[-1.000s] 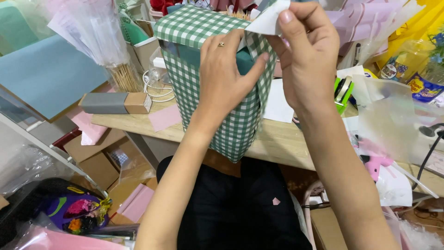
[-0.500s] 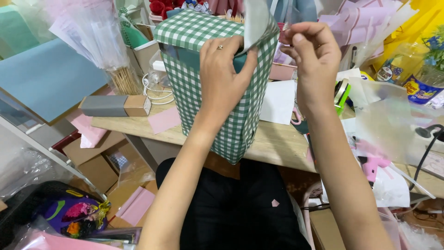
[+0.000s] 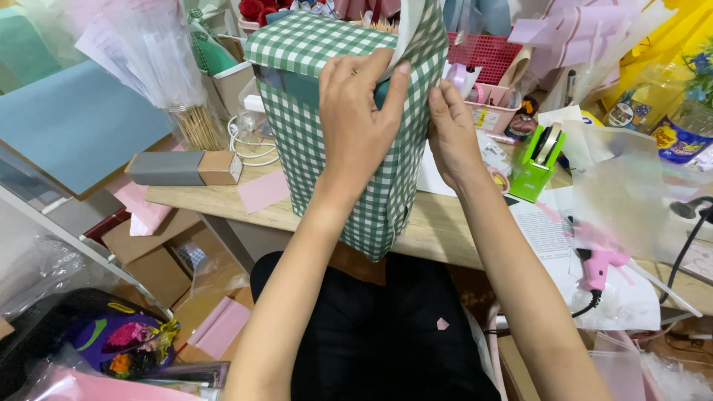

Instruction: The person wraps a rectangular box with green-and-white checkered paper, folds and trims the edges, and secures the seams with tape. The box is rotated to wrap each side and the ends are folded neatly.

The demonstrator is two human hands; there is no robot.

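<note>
A tall box wrapped in green-and-white checked paper [image 3: 312, 141] stands at the wooden table's front edge [image 3: 223, 204], just in front of me. My left hand [image 3: 356, 111] lies flat against its near face, with the fingertips pressing the paper's fold near the top. Along the box's right edge, my right hand [image 3: 449, 134] pinches the paper. A loose flap showing the paper's white underside [image 3: 412, 30] sticks up above both hands. The box under the paper is mostly hidden.
A green tape dispenser [image 3: 546, 160] and a pink glue gun [image 3: 598, 263] lie to the right. A grey-and-brown carton [image 3: 182, 168], a pink paper scrap [image 3: 264, 191] and a jar of wooden sticks [image 3: 200, 126] sit on the left. A red basket [image 3: 486, 52] stands behind.
My right hand came down from above the box, where it held the white flap up, to the box's right edge. The left hand stayed pressed on the front.
</note>
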